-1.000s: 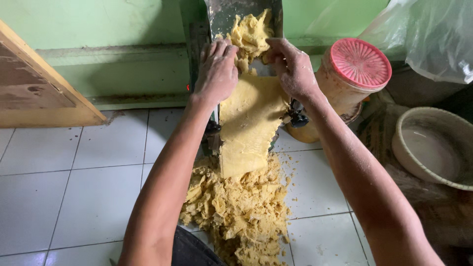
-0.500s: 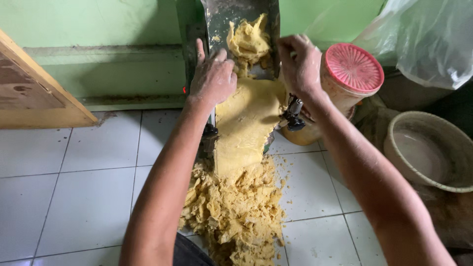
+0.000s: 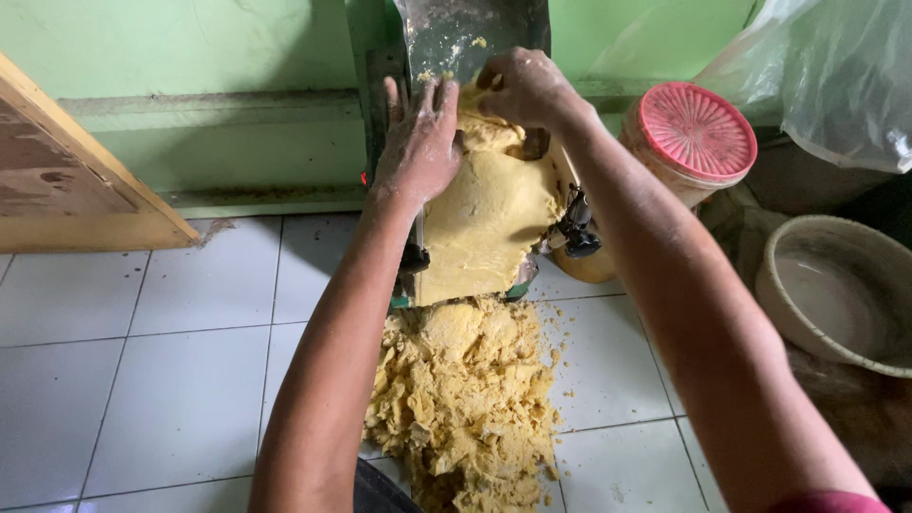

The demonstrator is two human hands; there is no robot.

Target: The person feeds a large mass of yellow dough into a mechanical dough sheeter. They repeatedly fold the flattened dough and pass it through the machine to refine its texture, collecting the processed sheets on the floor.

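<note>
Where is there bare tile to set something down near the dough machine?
Bare white floor tiles lie left of the crumbly yellow dough pile, below the wooden board. A narrower patch sits between the pile and the round beige basin. It is crowded at the machine chute, where both hands press dough, and by the pink-lidded jar.

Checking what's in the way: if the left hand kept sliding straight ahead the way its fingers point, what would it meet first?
Probably the metal chute of the machine: the left hand lies flat beside the yellow dough, fingers pointing up at it. Depth is unclear.
</note>
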